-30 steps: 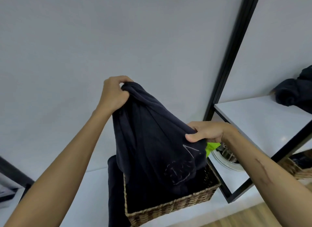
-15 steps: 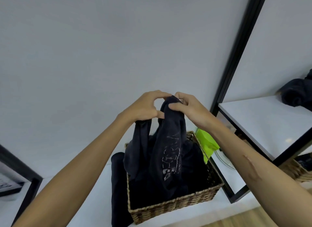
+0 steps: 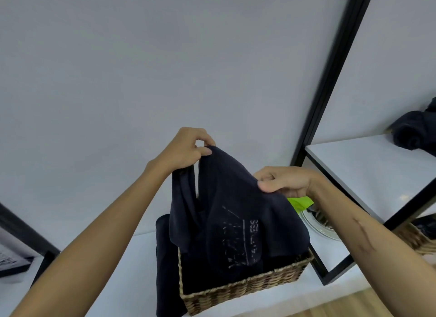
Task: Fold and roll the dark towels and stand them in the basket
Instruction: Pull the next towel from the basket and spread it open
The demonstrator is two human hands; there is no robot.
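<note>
A dark navy towel (image 3: 236,213) with a faint white print hangs in the air above a woven basket (image 3: 245,290). My left hand (image 3: 186,149) pinches its upper left edge, raised high. Lower and to the right, my right hand (image 3: 283,182) grips the other edge. The towel's lower part drapes into the basket, which holds more dark cloth. Another dark towel (image 3: 165,269) hangs over the basket's left side onto the white surface.
A black-framed shelf unit (image 3: 330,85) stands at the right; its white shelf (image 3: 368,170) carries a rolled dark towel (image 3: 410,130). A bright green item (image 3: 300,202) and a round white rim (image 3: 318,227) sit behind the basket. Wooden floor shows at the bottom right.
My hands were together at the towel's top half a second ago. They have moved apart, the right hand sliding down and right, spreading the towel open.
</note>
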